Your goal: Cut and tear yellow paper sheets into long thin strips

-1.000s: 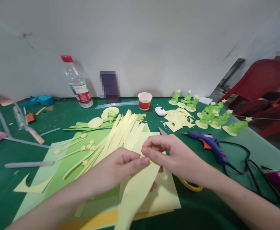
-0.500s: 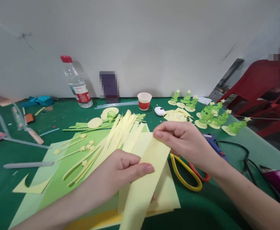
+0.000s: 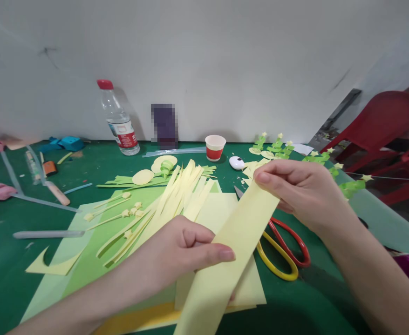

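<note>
Wide pale-yellow paper strip (image 3: 237, 235), one: above paper sheets (image 3: 221, 204), gripped in my left hand (image 3: 190, 249), far end pinched in my right hand (image 3: 297, 193). Assembled: star-topped green spirals (image 3: 351, 188), several. Unassembled: narrow yellow strips (image 3: 178, 188).

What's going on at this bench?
A person holds a wide pale-yellow paper strip in both bare hands: the left hand pinches it partway along, the right hand grips its upper end. Beneath and around lie colored sheets and thin cut strips. Scissors rest on the table at the right, not in either hand.
</note>
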`<act>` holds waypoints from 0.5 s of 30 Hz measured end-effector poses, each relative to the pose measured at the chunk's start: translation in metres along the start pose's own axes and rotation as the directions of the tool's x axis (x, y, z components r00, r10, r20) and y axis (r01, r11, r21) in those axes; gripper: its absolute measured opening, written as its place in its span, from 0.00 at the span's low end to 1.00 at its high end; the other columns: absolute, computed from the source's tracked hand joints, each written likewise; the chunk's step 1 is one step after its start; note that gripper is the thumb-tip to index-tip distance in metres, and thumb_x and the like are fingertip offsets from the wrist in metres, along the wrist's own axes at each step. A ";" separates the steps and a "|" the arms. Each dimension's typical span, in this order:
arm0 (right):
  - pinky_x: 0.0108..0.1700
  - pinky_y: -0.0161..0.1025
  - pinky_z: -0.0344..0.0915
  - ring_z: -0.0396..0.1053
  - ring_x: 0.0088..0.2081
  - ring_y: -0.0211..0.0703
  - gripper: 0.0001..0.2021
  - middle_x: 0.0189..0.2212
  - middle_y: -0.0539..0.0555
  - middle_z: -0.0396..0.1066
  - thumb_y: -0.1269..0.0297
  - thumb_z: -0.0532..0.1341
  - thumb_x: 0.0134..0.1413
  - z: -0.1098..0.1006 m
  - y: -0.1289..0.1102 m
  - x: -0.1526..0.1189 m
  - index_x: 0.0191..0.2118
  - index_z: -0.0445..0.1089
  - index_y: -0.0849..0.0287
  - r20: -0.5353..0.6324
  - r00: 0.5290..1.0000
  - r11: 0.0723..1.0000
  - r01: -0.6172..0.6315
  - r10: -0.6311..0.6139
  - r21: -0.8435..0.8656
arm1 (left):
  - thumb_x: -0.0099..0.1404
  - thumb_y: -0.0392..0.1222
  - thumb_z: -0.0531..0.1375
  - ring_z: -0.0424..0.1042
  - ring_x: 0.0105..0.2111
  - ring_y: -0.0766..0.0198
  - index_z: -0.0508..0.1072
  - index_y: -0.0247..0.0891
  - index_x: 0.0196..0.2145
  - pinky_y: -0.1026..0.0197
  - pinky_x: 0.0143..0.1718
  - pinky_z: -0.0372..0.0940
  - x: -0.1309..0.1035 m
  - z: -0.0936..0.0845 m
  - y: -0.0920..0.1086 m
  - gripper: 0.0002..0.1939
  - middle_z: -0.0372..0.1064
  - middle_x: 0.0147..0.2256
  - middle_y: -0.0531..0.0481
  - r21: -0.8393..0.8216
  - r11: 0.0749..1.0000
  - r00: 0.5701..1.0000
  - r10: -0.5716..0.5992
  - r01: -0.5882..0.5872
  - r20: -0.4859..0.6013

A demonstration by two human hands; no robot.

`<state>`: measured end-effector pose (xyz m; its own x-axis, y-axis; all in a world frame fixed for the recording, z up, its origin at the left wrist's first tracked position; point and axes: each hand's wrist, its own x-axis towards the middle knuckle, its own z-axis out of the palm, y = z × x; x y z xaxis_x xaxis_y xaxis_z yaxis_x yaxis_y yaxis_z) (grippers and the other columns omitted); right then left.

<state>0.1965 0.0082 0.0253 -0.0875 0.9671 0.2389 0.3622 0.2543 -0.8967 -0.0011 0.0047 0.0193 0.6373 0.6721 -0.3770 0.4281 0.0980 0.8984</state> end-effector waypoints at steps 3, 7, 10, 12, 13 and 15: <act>0.14 0.31 0.46 0.50 0.14 0.30 0.08 0.14 0.46 0.55 0.63 0.59 0.50 0.002 -0.003 -0.002 0.22 0.69 0.56 -0.038 0.999 0.999 -0.028 0.029 0.016 | 0.54 0.45 0.60 0.35 0.16 0.73 0.43 0.37 0.12 0.62 0.17 0.35 0.000 0.000 0.000 0.28 0.33 0.14 0.61 -0.010 1.000 1.000 0.004 -0.004 -0.010; 0.15 0.30 0.44 0.48 0.14 0.29 0.07 0.13 0.45 0.53 0.64 0.61 0.48 0.001 -0.005 -0.003 0.23 0.69 0.57 -0.186 0.980 0.996 -0.063 0.074 0.061 | 0.53 0.48 0.60 0.35 0.15 0.74 0.45 0.37 0.12 0.64 0.16 0.35 -0.001 0.001 -0.004 0.28 0.34 0.13 0.62 0.004 0.999 0.997 0.043 -0.043 -0.062; 0.15 0.30 0.41 0.45 0.13 0.28 0.06 0.11 0.44 0.52 0.64 0.62 0.47 -0.005 -0.004 -0.001 0.23 0.70 0.57 -0.260 0.962 0.985 -0.043 0.086 0.165 | 0.53 0.48 0.60 0.37 0.15 0.74 0.46 0.37 0.11 0.65 0.15 0.36 -0.004 0.000 -0.004 0.27 0.35 0.13 0.61 0.026 0.999 0.993 0.043 -0.040 -0.111; 0.14 0.30 0.39 0.45 0.12 0.28 0.06 0.10 0.43 0.52 0.64 0.62 0.46 -0.011 -0.003 0.001 0.23 0.70 0.57 -0.298 0.951 0.983 -0.033 0.087 0.183 | 0.52 0.48 0.60 0.37 0.15 0.74 0.48 0.37 0.10 0.65 0.15 0.36 -0.007 -0.001 -0.002 0.26 0.36 0.13 0.61 0.035 0.999 0.989 0.025 -0.021 -0.145; 0.14 0.31 0.39 0.46 0.12 0.28 0.05 0.11 0.43 0.53 0.64 0.63 0.45 -0.014 -0.003 0.002 0.23 0.70 0.57 -0.327 0.941 0.984 -0.028 0.086 0.178 | 0.51 0.48 0.60 0.38 0.14 0.74 0.50 0.37 0.09 0.66 0.15 0.37 -0.008 -0.002 -0.001 0.25 0.37 0.12 0.61 0.043 0.999 0.986 0.015 -0.008 -0.167; 0.14 0.32 0.40 0.46 0.12 0.29 0.05 0.10 0.44 0.52 0.63 0.65 0.43 -0.020 -0.002 0.004 0.23 0.70 0.56 -0.396 0.916 0.987 -0.001 0.064 0.158 | 0.49 0.49 0.61 0.40 0.14 0.74 0.58 0.36 0.09 0.67 0.14 0.39 -0.011 -0.004 0.001 0.22 0.41 0.11 0.61 0.055 0.998 0.977 -0.007 0.019 -0.212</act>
<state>0.2141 0.0117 0.0359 0.3110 0.8989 0.3087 0.2112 0.2513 -0.9446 -0.0101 0.0007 0.0252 0.4842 0.8116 -0.3268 0.4744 0.0704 0.8775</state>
